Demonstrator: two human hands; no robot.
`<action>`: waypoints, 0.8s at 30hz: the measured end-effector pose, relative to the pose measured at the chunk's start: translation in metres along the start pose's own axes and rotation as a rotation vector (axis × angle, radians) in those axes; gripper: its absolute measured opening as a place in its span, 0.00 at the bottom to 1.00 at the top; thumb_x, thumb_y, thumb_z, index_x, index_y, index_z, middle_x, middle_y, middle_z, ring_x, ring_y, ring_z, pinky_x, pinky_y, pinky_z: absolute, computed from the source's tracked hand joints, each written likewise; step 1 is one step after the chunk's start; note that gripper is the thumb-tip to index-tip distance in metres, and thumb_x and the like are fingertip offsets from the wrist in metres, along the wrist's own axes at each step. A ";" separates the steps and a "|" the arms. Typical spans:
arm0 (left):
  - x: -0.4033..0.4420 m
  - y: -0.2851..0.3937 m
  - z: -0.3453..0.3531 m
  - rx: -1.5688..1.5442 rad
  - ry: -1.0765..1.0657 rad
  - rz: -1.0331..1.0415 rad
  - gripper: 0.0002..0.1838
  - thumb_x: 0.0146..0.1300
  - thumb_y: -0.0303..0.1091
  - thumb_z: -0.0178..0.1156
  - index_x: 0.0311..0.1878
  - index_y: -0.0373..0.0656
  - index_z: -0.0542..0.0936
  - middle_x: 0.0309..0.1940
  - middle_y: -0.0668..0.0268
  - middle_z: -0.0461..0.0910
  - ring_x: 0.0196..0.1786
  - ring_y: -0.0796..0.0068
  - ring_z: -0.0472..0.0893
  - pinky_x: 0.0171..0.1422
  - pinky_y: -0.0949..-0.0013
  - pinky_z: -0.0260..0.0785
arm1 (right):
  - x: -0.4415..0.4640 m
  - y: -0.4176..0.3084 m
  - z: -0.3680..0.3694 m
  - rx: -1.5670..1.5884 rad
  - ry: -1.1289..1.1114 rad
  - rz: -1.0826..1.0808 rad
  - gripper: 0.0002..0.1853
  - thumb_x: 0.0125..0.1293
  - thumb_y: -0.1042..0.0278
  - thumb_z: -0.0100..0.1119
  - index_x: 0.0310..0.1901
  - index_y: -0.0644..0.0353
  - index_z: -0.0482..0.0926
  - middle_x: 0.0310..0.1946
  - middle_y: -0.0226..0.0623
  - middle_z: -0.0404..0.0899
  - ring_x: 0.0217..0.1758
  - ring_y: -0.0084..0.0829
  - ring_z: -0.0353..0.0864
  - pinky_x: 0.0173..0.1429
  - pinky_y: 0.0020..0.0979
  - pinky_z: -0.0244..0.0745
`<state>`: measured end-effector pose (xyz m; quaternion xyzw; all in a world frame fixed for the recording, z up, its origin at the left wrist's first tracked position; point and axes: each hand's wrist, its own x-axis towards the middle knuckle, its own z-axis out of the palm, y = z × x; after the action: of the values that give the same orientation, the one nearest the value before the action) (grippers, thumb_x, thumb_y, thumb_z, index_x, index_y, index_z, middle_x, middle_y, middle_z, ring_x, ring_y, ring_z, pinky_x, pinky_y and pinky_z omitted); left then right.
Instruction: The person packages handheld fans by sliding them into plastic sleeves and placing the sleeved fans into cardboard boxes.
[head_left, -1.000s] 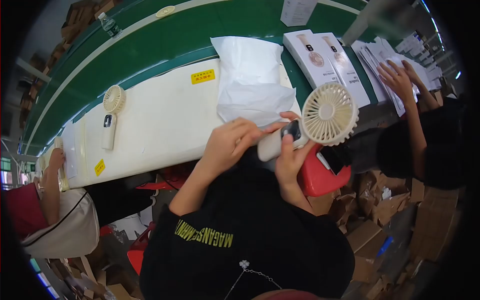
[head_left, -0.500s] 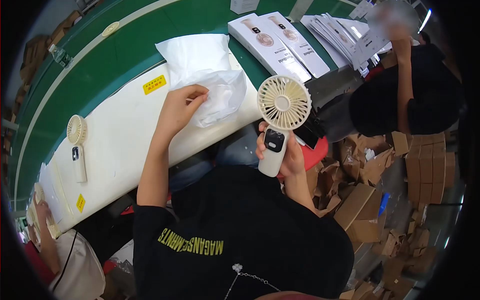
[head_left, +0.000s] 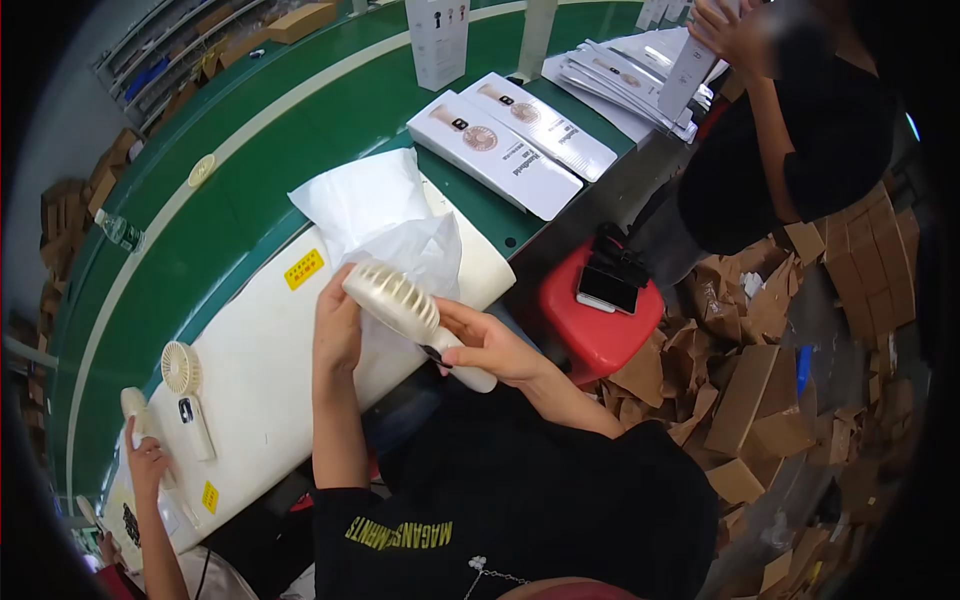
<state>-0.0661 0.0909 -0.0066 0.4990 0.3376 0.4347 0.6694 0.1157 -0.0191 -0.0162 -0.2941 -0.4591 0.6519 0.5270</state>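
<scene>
A cream handheld fan (head_left: 395, 303) is tilted over the front edge of the white table mat (head_left: 265, 400). My right hand (head_left: 490, 345) is wrapped round its handle. Beside the round fan head is my left hand (head_left: 338, 325), its fingers partly hidden behind the head and the white bag. White plastic bags (head_left: 375, 205) lie just behind the fan on the mat. Another cream fan (head_left: 187, 385) lies farther left on the mat.
Two fan boxes (head_left: 495, 150) lie on the green table, with an upright box (head_left: 437, 45) behind. A phone (head_left: 608, 288) rests on a red stool (head_left: 570, 320). One co-worker holds a white box at upper right; another's hand (head_left: 148, 462) is at left. Cardboard covers the floor.
My right hand has tilted the fan and brought it left. My left hand has moved from the bag to the fan head. The co-worker at right now holds up a white box.
</scene>
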 end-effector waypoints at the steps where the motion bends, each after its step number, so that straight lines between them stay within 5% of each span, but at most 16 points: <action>1: -0.002 0.005 -0.008 0.042 0.029 0.050 0.06 0.68 0.25 0.50 0.40 0.37 0.77 0.37 0.70 0.78 0.40 0.84 0.74 0.43 0.78 0.65 | -0.001 -0.003 -0.001 -0.189 0.011 -0.044 0.43 0.57 0.68 0.68 0.71 0.61 0.55 0.63 0.38 0.67 0.53 0.33 0.71 0.56 0.33 0.71; 2: -0.003 0.011 -0.011 0.082 0.051 0.105 0.06 0.68 0.26 0.50 0.37 0.38 0.76 0.35 0.71 0.78 0.38 0.84 0.73 0.42 0.77 0.65 | -0.001 -0.008 0.000 -0.198 0.018 -0.065 0.43 0.57 0.68 0.68 0.71 0.61 0.55 0.63 0.38 0.67 0.53 0.33 0.71 0.56 0.33 0.71; 4: -0.024 0.029 0.005 0.400 0.202 0.325 0.02 0.63 0.23 0.54 0.33 0.38 0.75 0.32 0.70 0.77 0.34 0.79 0.73 0.42 0.72 0.66 | -0.009 -0.020 0.001 -0.892 0.153 -0.315 0.39 0.59 0.73 0.63 0.70 0.62 0.56 0.65 0.39 0.65 0.54 0.32 0.70 0.60 0.32 0.68; 5: -0.034 0.031 0.016 0.641 0.129 0.615 0.02 0.59 0.21 0.57 0.33 0.39 0.75 0.31 0.68 0.77 0.33 0.75 0.73 0.42 0.70 0.65 | -0.014 -0.026 -0.001 -1.249 0.239 -0.429 0.37 0.60 0.76 0.61 0.70 0.63 0.57 0.66 0.39 0.64 0.55 0.31 0.70 0.61 0.32 0.67; 6: -0.042 0.028 0.028 0.869 0.057 0.911 0.04 0.55 0.19 0.59 0.33 0.39 0.75 0.31 0.67 0.76 0.32 0.70 0.73 0.42 0.67 0.65 | -0.016 -0.028 -0.004 -1.274 0.283 -0.442 0.37 0.60 0.76 0.61 0.70 0.63 0.57 0.66 0.39 0.64 0.55 0.31 0.70 0.61 0.32 0.67; 9: -0.056 0.005 0.079 0.911 -0.201 1.148 0.09 0.53 0.17 0.58 0.37 0.38 0.74 0.32 0.61 0.77 0.36 0.63 0.76 0.47 0.67 0.66 | -0.015 -0.027 -0.005 -1.109 0.519 -0.637 0.35 0.58 0.81 0.55 0.69 0.64 0.59 0.67 0.43 0.63 0.61 0.33 0.68 0.64 0.31 0.64; 10: -0.056 -0.013 0.094 0.774 -0.083 1.063 0.14 0.51 0.15 0.59 0.42 0.38 0.75 0.33 0.60 0.77 0.38 0.63 0.77 0.48 0.64 0.68 | -0.017 -0.025 -0.004 -1.128 0.540 -0.642 0.35 0.58 0.81 0.55 0.69 0.64 0.59 0.67 0.43 0.63 0.61 0.33 0.68 0.64 0.31 0.64; 12: -0.060 -0.028 0.111 0.621 0.009 0.979 0.19 0.49 0.13 0.60 0.46 0.39 0.76 0.33 0.59 0.78 0.40 0.63 0.78 0.49 0.61 0.70 | -0.019 -0.017 0.002 -0.653 0.618 -0.663 0.36 0.55 0.83 0.53 0.68 0.64 0.60 0.68 0.47 0.61 0.66 0.42 0.64 0.66 0.33 0.61; 13: -0.063 -0.030 0.117 0.312 -0.040 0.667 0.22 0.51 0.13 0.59 0.50 0.39 0.74 0.35 0.58 0.78 0.41 0.64 0.78 0.50 0.62 0.70 | -0.022 -0.015 0.002 -0.412 0.643 -0.671 0.36 0.54 0.84 0.52 0.68 0.64 0.60 0.69 0.49 0.60 0.69 0.46 0.62 0.68 0.33 0.59; 15: -0.066 -0.031 0.125 -0.268 -0.129 0.002 0.27 0.53 0.12 0.58 0.58 0.39 0.71 0.38 0.58 0.79 0.44 0.67 0.79 0.52 0.64 0.72 | -0.034 -0.008 -0.011 -0.428 0.650 -0.594 0.37 0.55 0.82 0.53 0.69 0.64 0.58 0.69 0.50 0.59 0.70 0.48 0.60 0.69 0.35 0.57; 18: -0.049 -0.027 0.123 -0.233 -0.157 0.056 0.29 0.55 0.13 0.58 0.62 0.40 0.67 0.40 0.59 0.79 0.43 0.70 0.79 0.48 0.67 0.73 | -0.050 -0.004 -0.031 -0.432 0.621 -0.433 0.39 0.57 0.79 0.57 0.71 0.62 0.54 0.69 0.51 0.58 0.72 0.50 0.56 0.72 0.39 0.53; 21: -0.034 -0.035 0.117 -0.163 -0.151 0.105 0.29 0.56 0.15 0.59 0.63 0.39 0.67 0.39 0.61 0.79 0.41 0.73 0.79 0.44 0.70 0.74 | -0.064 -0.008 -0.042 -1.425 0.567 -0.505 0.38 0.57 0.77 0.55 0.71 0.58 0.55 0.66 0.49 0.63 0.70 0.52 0.60 0.73 0.42 0.51; 24: -0.021 -0.042 0.118 -0.064 -0.122 0.156 0.26 0.56 0.16 0.61 0.59 0.38 0.71 0.37 0.62 0.79 0.37 0.75 0.79 0.40 0.72 0.74 | -0.072 -0.017 -0.048 -1.614 0.854 -0.728 0.37 0.56 0.75 0.58 0.69 0.56 0.57 0.61 0.48 0.69 0.67 0.52 0.63 0.74 0.44 0.51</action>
<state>0.0406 0.0216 -0.0144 0.5276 0.2424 0.4647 0.6685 0.1838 -0.0738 -0.0277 -0.6173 -0.6003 -0.2209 0.4581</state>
